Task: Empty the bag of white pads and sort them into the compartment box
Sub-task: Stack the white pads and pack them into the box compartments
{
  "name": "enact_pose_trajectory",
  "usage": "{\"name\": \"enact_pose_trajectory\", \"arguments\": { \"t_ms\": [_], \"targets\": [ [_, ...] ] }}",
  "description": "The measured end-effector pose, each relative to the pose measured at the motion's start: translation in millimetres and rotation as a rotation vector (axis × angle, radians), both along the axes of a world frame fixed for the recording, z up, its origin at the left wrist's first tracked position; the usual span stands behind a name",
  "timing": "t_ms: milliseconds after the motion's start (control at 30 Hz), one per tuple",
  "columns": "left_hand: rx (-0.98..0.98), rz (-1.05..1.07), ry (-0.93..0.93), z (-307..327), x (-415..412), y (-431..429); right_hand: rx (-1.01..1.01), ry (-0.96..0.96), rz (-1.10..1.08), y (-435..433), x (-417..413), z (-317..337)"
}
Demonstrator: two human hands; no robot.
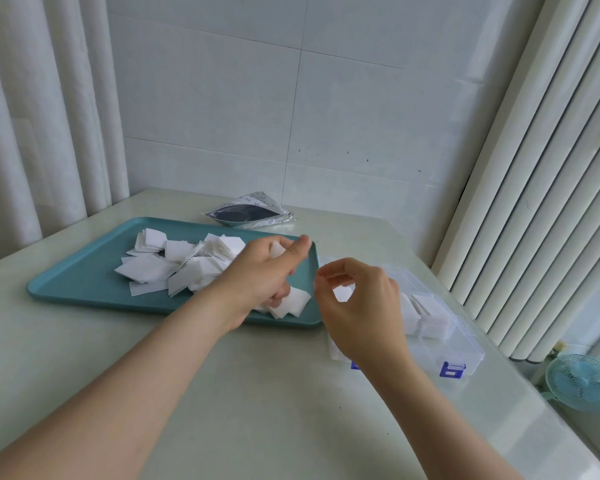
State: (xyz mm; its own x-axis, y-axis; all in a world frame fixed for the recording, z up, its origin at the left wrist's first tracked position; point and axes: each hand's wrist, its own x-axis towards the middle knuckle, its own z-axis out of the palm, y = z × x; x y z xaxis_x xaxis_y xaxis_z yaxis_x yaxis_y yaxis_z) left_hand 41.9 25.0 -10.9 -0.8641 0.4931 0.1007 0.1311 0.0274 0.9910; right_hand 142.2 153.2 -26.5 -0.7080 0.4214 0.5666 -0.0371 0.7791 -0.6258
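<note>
The white pads are thin, soft-looking squares with crisp edges. Most lie in a loose, overlapping heap on a teal tray, tipped at every angle, so no shared direction shows. The tray is smooth and matte, a rectangle with rounded corners and a low raised rim; its long axis runs left to right across the glossy, pale green counter.

Behind the tray lies the bag, a crinkled silvery foil pouch with small printed marks. It lies flat with its long axis left to right and its dark mouth gaping toward the camera.

The left hand is over the tray's right end. It pinches a single pad between thumb and forefinger, and its lower fingers touch a few pads near the tray's front rim.

The right hand hovers just right of the tray, over the compartment box. Its thumb and forefinger curl into a ring; whether they hold anything cannot be told.

The box is clear hard plastic with blue latches on its near wall. Stacked pads stand on edge in a compartment on its right side.
</note>
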Motion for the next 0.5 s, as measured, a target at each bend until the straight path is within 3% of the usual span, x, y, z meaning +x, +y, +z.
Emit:
{"name": "enact_pose_trajectory", "arguments": {
  "t_ms": [133,333,500],
  "targets": [
    [0.009,0.296,0.139,-6,-16,-3,0.149,-0.076,-0.009,1,-3,-7],
    [-0.328,0.474,0.373,-15,-26,-6,0.696,-0.303,-0.098,-8,-11,-12],
    [-0.351,0.498,0.373,-20,-32,-10,0.727,-0.303,-0.002,-14,-28,-6]
  ]
}}
